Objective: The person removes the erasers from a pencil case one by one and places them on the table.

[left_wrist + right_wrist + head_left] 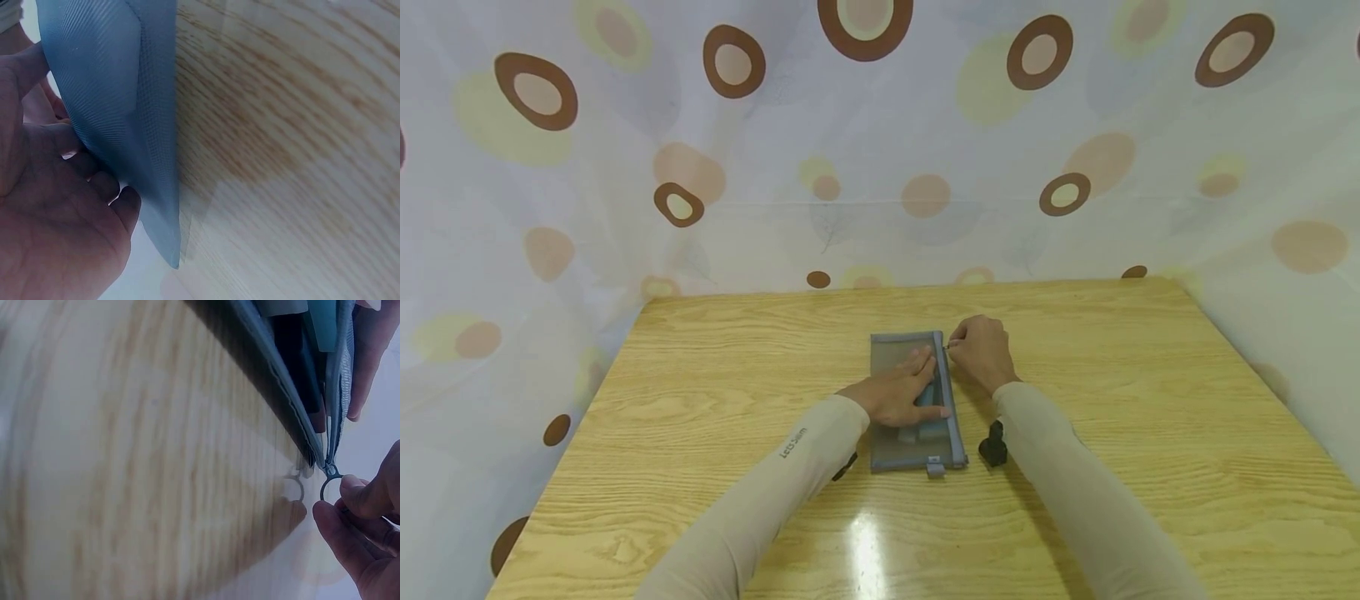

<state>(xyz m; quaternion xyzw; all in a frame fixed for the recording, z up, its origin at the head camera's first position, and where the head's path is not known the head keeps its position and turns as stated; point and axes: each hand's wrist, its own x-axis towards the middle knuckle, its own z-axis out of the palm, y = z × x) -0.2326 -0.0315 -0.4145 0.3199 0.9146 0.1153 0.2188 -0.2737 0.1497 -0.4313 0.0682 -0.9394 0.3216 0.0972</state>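
Note:
A grey-blue mesh zipper pouch (891, 454) lies flat on the wooden table. My left hand (895, 393) rests on top of it, fingers fairly straight and thumb spread to the zipper edge (955, 437). At the pouch's far right corner, my right hand (983, 352) pinches the ring-shaped zipper pull (323, 487) between thumb and fingers. In the right wrist view the zipper side gapes, with a dark item (294, 356) and a teal item (322, 325) inside. The left wrist view shows the left palm (56, 219) against the mesh.
A small fabric tab (936, 469) sticks out at the pouch's near end. Black wrist devices, one (993, 446) by the right sleeve, sit close over the wooden table (737, 350). A patterned curtain (880, 225) hangs behind the table and along its sides.

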